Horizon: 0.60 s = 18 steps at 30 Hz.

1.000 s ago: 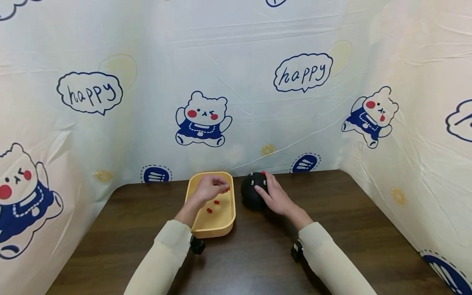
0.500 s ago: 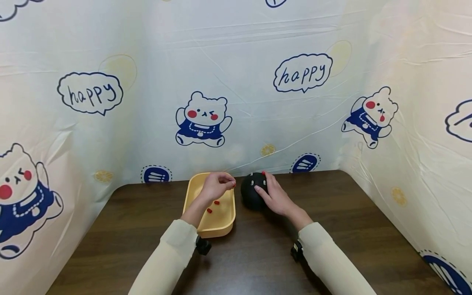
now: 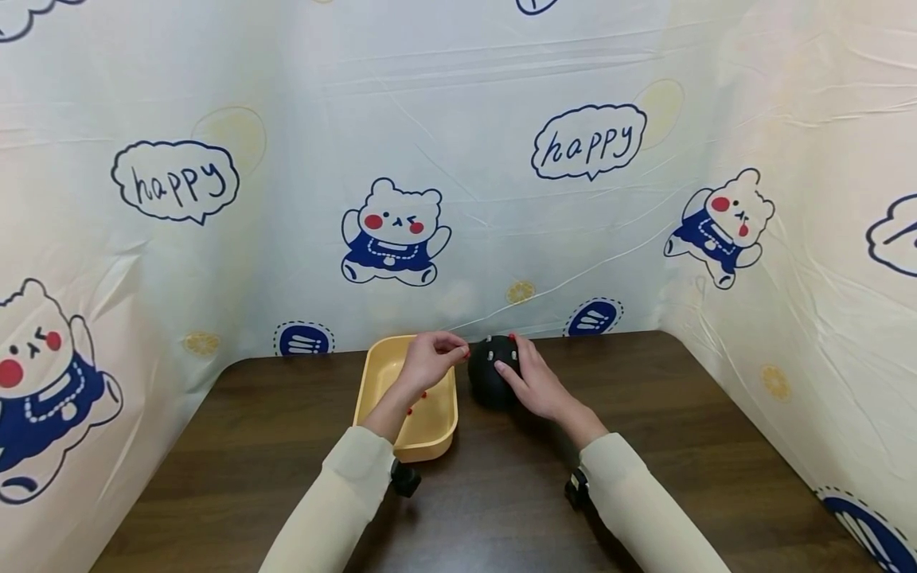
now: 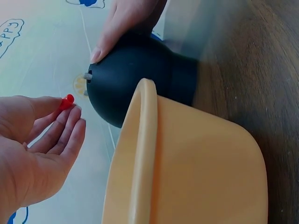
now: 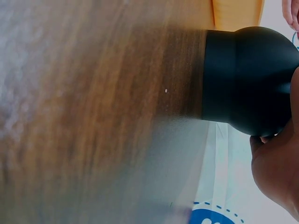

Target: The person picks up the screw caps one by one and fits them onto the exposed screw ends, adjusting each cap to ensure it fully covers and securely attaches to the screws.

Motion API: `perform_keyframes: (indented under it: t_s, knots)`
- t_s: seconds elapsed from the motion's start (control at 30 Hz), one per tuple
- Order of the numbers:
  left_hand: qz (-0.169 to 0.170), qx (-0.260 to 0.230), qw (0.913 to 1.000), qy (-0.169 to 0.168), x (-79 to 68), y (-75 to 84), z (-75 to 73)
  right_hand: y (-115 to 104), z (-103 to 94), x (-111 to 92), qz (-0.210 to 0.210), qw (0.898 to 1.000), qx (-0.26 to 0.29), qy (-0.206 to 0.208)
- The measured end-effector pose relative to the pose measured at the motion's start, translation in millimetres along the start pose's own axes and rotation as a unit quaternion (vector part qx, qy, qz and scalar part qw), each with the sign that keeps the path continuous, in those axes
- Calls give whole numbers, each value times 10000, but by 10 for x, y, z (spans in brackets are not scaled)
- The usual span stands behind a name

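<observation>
In the head view my left hand [image 3: 428, 362] is over the yellow tray's right rim, beside the black dome [image 3: 489, 386]. Thumb and fingertips pinch a small red cap [image 4: 67, 101], clearest in the left wrist view. My right hand [image 3: 542, 384] grips the dome from the right, thumb on its top and fingers round the far side. Short threaded metal studs [image 4: 87, 76] stick out of the dome's top. One red cap [image 3: 512, 336] sits at the top by my right fingertips. The dome rests on a straight round base [image 5: 219, 77] on the table.
The yellow tray [image 3: 423, 454] stands left of the dome, with small red caps [image 3: 423, 395] inside, partly hidden by my left arm. The brown wooden table [image 3: 487, 509] meets a printed curtain [image 3: 487, 199] at its back and sides.
My left hand has moved right, from above the tray to beside the dome, with the red cap pinched in it. The right hand and the dome have stayed in place.
</observation>
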<state>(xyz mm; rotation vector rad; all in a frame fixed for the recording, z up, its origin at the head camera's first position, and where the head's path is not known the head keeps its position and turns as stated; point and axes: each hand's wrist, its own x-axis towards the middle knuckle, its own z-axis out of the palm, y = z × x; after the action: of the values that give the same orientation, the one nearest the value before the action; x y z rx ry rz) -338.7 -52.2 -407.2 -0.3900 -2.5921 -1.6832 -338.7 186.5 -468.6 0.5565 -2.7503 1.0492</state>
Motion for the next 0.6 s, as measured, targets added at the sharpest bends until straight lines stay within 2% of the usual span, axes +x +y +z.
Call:
perform_keyframes:
  t_s: [0.2, 0.6]
  knots:
    - [141, 98, 9998, 91, 17, 60, 78, -9, 6, -6, -67, 10000, 19, 44]
    - [1044, 380, 9928, 446, 96, 126, 251, -6, 7, -1, -169, 9998, 29, 119]
